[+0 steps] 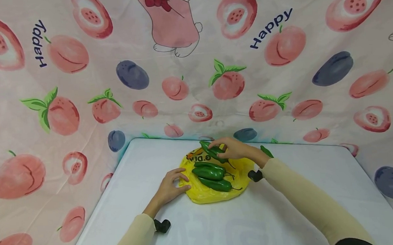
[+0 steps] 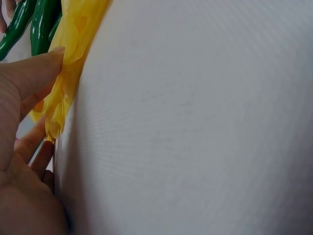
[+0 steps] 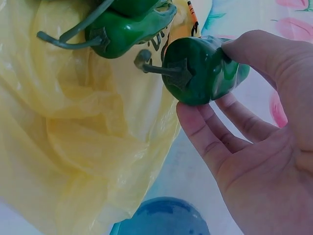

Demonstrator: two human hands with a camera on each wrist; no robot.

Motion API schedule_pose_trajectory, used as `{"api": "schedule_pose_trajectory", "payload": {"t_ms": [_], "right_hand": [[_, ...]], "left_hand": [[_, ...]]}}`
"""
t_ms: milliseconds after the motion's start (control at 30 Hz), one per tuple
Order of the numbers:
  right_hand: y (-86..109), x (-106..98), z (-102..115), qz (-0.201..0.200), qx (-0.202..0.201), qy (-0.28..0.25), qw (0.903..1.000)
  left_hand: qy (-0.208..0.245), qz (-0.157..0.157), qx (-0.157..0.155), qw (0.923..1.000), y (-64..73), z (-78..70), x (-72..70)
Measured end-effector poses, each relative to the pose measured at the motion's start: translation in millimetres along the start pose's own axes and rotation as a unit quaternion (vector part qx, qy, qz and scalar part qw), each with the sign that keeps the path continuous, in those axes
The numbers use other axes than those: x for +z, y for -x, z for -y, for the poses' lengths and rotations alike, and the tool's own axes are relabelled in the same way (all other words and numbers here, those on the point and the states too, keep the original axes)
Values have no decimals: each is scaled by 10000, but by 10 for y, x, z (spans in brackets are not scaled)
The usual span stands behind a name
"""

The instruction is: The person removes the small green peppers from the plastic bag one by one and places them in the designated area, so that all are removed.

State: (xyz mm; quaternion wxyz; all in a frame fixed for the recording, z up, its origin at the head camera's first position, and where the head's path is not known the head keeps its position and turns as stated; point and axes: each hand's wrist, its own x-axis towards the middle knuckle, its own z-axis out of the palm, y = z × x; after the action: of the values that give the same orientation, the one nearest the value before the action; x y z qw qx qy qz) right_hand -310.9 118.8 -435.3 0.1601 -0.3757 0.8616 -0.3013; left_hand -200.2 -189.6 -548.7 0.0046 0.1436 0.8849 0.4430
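Note:
A yellow plastic bag (image 1: 201, 198) with dark lettering lies on the white table, and several glossy green peppers (image 1: 215, 184) with thin stems rest on top of it, side by side. Over the bag's far edge, my right hand (image 1: 234, 149) holds another green pepper (image 3: 193, 71) between thumb and fingers, its stem facing the right wrist camera. My left hand (image 1: 169, 185) is at the bag's left edge, fingers spread, with thumb and fingertips touching the crumpled plastic (image 2: 73, 73).
Behind my right wrist a dark green piece (image 1: 266, 151) shows at the table's back edge, partly hidden. A fruit-print cloth (image 1: 187, 68) rises behind the white table (image 1: 201, 232) and along its sides. Small black devices (image 1: 162, 226) sit at both wrists.

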Motion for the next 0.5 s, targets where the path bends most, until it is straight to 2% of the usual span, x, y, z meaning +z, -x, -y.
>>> {"api": "schedule_pose_trajectory", "payload": {"t_ms": [167, 500], "right_hand": [[88, -34, -36, -90, 145, 5, 9999], [298, -146, -132, -304, 163, 147, 9993]], "left_hand": [[-23, -46, 151, 9999, 4, 6, 7], [-46, 62, -16, 10000, -3, 9, -6]]}}
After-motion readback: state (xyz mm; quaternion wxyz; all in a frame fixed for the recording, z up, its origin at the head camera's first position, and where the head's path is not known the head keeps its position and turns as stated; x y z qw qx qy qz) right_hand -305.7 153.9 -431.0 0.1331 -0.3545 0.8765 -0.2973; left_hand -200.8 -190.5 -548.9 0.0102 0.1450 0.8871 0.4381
